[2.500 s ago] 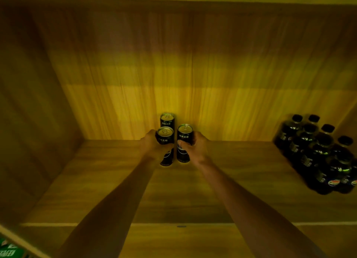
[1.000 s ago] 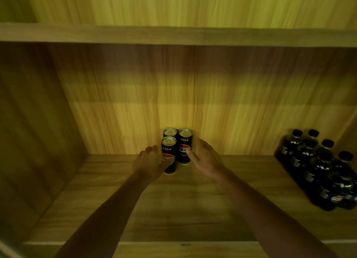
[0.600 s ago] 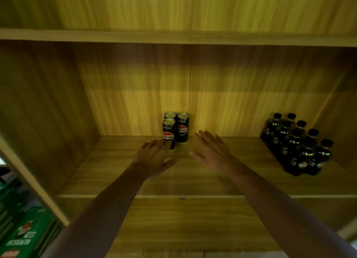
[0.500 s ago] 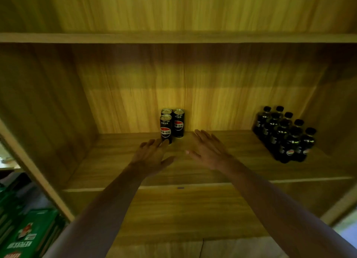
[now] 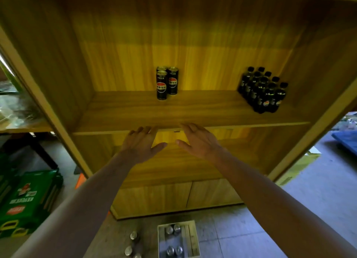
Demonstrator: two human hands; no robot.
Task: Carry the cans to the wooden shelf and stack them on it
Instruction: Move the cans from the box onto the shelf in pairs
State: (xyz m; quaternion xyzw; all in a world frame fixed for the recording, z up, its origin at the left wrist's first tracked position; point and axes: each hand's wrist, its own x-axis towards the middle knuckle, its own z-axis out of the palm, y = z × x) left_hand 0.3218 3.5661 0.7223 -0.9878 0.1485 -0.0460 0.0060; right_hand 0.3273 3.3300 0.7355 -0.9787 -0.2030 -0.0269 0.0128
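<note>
Three tall black cans stand upright in a tight cluster at the back of the wooden shelf, near its middle. My left hand and my right hand hover empty in front of the shelf's front edge, fingers spread, well short of the cans. On the floor below, a small wooden crate holds several more cans, and a few loose cans stand to its left.
A shrink-wrapped pack of dark bottles takes up the shelf's right end. Green crates are stacked on the floor at left. Cabinet doors close off the unit below. Grey floor lies to the right.
Both hands let go of the cans and drew back out of the shelf, past its front edge. The view pulled away and tilted down, showing the floor crate and loose cans.
</note>
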